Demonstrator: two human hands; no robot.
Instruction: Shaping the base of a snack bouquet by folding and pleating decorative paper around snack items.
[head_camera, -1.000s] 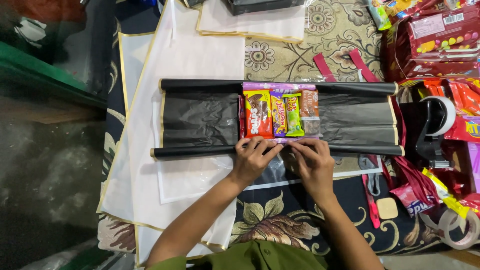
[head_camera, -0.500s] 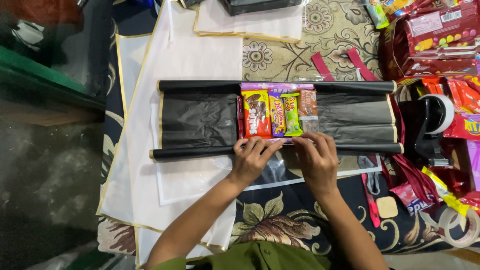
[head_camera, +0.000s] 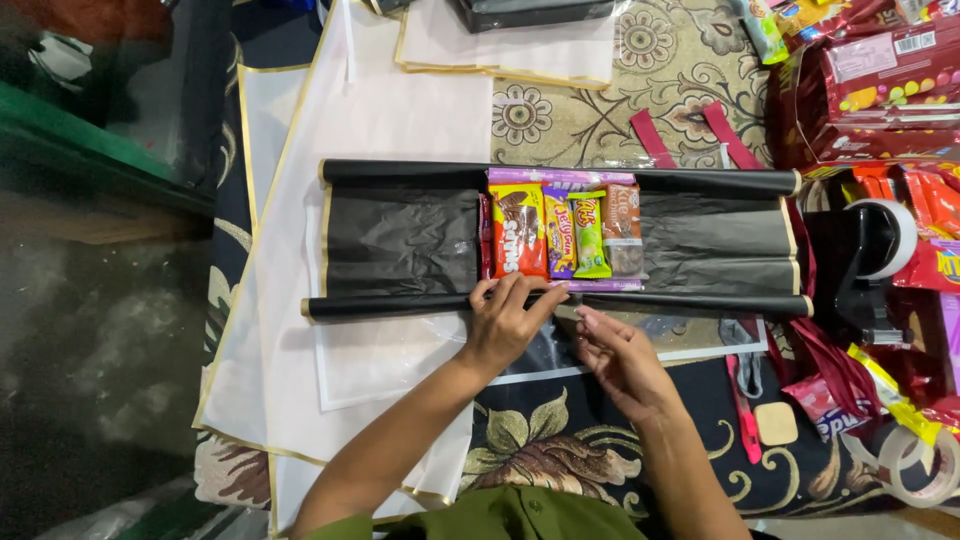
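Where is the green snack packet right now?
In the head view, the green snack packet lies in a row of sweets on the black wrapping sheet, between a purple packet and a brown packet, just above the left hand.

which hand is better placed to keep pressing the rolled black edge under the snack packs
Left. The left hand rests on the rolled black edge below the snack packs; the right hand hovers off it.

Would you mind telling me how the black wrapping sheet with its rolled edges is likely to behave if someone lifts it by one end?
The black wrapping sheet looks thin and crinkled, so it would probably sag floppily. Its rolled edges, one under the left hand, might unroll once released. The snack packets lying loose on it would likely slide off if it tilts.
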